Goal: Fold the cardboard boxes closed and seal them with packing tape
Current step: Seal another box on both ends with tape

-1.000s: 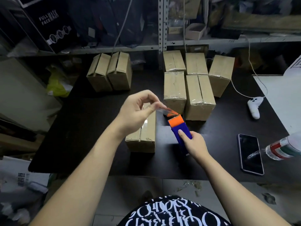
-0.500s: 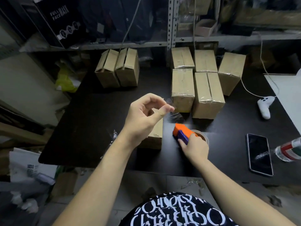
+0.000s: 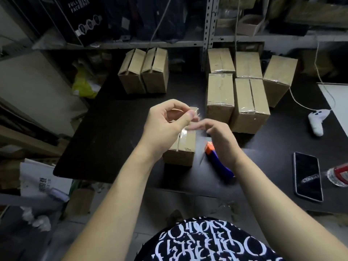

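A small cardboard box (image 3: pixel 183 153) with clear tape along its top seam stands on the black table (image 3: pixel 113 129), partly hidden by my hands. Above it, my left hand (image 3: pixel 167 123) pinches a short piece of clear tape (image 3: pixel 196 110) between thumb and fingers. My right hand (image 3: pixel 220 140) hovers just right of it, its blurred fingers stretched toward the left thumb and holding nothing. The orange and blue tape dispenser (image 3: pixel 219 162) lies on the table under my right wrist.
Several taped boxes (image 3: pixel 250 104) stand in a cluster at the back right. Two boxes with untaped seams (image 3: pixel 145 72) stand at the back left. A phone (image 3: pixel 307 176), a bottle (image 3: pixel 339 174) and a white controller (image 3: pixel 317 121) lie on the right. Shelving rises behind the table.
My right hand has let go of the tape dispenser, which now lies on the table, and has risen toward my left hand. The left hand still pinches the tape piece.
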Motion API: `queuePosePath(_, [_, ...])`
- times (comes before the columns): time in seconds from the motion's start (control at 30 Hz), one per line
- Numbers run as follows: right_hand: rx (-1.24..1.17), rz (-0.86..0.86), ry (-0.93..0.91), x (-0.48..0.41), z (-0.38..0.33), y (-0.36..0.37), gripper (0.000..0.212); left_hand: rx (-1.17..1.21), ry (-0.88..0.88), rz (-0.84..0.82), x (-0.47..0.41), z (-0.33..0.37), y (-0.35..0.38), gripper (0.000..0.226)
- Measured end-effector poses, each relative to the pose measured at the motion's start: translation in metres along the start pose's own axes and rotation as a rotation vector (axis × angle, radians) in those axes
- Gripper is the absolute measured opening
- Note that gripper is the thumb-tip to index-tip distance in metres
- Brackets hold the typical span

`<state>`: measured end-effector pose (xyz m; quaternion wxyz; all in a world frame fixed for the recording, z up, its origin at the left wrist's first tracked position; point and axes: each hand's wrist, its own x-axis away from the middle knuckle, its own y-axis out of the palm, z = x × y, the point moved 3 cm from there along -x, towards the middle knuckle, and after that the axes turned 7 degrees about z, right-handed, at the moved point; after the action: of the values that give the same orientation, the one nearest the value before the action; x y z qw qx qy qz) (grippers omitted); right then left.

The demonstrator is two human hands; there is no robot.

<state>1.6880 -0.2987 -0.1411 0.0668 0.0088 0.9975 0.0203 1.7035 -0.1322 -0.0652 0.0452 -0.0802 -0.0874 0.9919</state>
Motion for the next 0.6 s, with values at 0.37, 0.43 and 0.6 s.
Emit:
queuePosePath(0.37, [0.071, -0.031, 0.444, 0.027, 0.047, -0.002, 0.012, -0.030, -0.127, 0.371, 0.004, -0.044, -0.046, 0.009])
queuePosePath(0.43, [0.081, 0.003, 0.514, 0.034, 0.052, -0.005, 0.016, -0.059, -0.153, 0.448, 0.006, -0.057, -0.054, 0.010])
queuePosePath(0.6, [0.005, 0.072, 0.706, 0.037, 0.059, -0.008, 0.012, -0.153, -0.246, 0.526, 0.013, -0.093, -0.065, 0.014])
